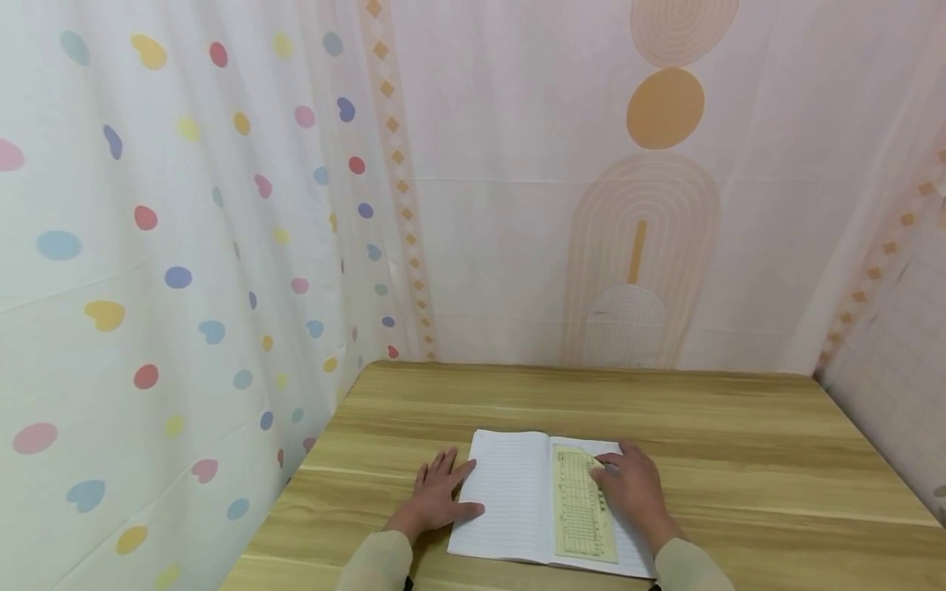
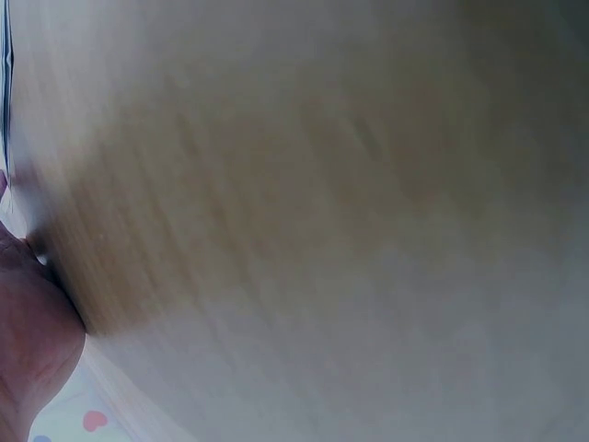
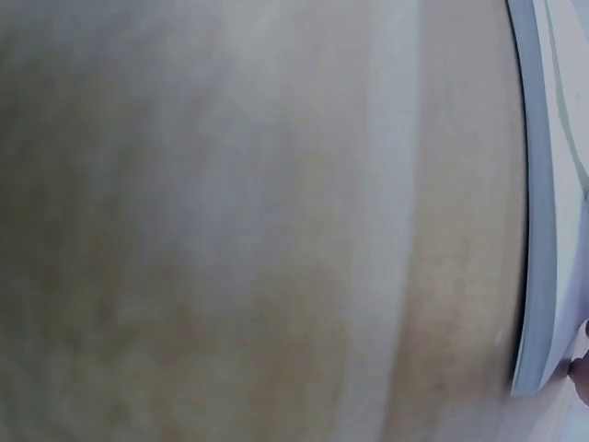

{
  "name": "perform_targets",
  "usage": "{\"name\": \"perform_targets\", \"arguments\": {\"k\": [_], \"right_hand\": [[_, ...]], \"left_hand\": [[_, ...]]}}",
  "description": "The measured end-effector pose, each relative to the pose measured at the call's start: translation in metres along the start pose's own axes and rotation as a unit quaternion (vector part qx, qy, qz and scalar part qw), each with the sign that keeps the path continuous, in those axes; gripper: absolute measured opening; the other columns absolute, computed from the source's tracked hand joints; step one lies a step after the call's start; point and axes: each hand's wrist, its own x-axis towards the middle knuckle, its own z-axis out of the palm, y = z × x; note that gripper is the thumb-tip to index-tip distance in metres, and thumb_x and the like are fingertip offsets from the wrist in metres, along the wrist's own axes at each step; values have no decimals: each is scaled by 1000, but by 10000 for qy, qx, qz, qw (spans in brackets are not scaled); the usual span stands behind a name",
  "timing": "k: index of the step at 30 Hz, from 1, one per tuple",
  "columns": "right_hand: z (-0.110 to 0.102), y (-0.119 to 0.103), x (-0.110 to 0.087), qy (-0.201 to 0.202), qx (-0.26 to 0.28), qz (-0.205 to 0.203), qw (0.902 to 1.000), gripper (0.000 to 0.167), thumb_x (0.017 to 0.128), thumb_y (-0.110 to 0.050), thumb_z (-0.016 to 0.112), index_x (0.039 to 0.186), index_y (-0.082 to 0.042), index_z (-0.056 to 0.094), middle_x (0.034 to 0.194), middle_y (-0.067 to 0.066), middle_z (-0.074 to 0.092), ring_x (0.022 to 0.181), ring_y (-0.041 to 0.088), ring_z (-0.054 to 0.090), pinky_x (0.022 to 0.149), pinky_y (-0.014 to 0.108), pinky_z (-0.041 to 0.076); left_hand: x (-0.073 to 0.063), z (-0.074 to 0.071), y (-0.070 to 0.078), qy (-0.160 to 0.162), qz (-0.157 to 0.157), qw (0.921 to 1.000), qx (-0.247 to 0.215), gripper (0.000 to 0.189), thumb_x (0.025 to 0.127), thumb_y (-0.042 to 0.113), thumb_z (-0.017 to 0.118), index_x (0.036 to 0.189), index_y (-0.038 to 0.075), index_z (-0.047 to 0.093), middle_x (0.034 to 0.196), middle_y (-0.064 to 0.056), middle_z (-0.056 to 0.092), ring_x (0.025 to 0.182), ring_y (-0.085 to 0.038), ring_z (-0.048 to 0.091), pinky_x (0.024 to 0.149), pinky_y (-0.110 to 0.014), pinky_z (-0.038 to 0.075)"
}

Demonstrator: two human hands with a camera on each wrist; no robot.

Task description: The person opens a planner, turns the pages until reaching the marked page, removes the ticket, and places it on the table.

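Note:
An open notebook (image 1: 510, 492) with lined white pages lies on the wooden table. On its right page is a pale yellow slip (image 1: 580, 513) printed with a dark table and lettering. My left hand (image 1: 439, 495) rests at the notebook's left edge, fingers spread, its thumb and a fingertip on the left page. The right hand (image 1: 633, 488) pinches the slip's upper right edge between thumb and forefinger; its other fingers lie over the page's outer edge. In the left wrist view only part of the hand (image 2: 37, 322) shows. The right wrist view catches the notebook's edge (image 3: 541, 221) and a fingertip (image 3: 580, 373).
The wood-grain table (image 1: 591, 402) extends behind the notebook and to both sides. A white curtain with coloured dots (image 1: 177, 277) hangs on the left. Behind the table is a pale curtain (image 1: 502, 246) with arch and diamond patterns.

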Motion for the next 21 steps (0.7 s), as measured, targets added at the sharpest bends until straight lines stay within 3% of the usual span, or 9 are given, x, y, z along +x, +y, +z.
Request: {"name": "perform_targets", "arguments": {"k": [4, 6, 10, 14, 21], "right_hand": [[-4, -1, 1, 189, 305, 152, 9992, 27, 92, -17, 68, 112, -1, 72, 140, 35, 46, 132, 54, 37, 108, 67, 25], [-8, -2, 2, 280, 531, 235, 9979, 28, 92, -16, 68, 114, 0, 71, 134, 32, 53, 127, 51, 46, 103, 65, 33], [-18, -1, 4, 282, 1030, 473, 9932, 31, 95, -15, 66, 119, 4, 68, 110, 20, 66, 99, 35, 61, 84, 47, 49], [-30, 5, 7, 134, 1211, 686, 9902, 35, 96, -15, 64, 124, 5, 64, 102, 13, 65, 88, 24, 56, 71, 33, 47], [-57, 21, 11, -206, 1179, 795, 9896, 42, 97, -16, 62, 131, 8, 57, 106, 16, 63, 85, 23, 55, 65, 31, 46]], "left_hand": [[-1, 0, 0, 17, 21, 10000, -32, 81, 88, 50, 69, 153, 11, 39, 161, -28, 12, 148, -47, 5, 114, -65, -1], [-1, 0, 0, 35, 38, 10000, -57, 81, 88, 50, 69, 152, 10, 40, 161, -28, 12, 148, -47, 5, 114, -65, -1], [-2, 0, 0, 31, 46, 10000, -61, 81, 88, 49, 69, 152, 10, 40, 161, -28, 12, 147, -47, 5, 114, -65, -1], [-1, 1, -1, 30, 58, 9999, -105, 81, 89, 50, 69, 152, 9, 39, 160, -29, 13, 148, -47, 5, 114, -65, -1], [2, 1, -5, -6, 93, 9999, -112, 83, 89, 52, 67, 153, 8, 38, 160, -30, 11, 147, -48, 4, 114, -64, -3]]}}
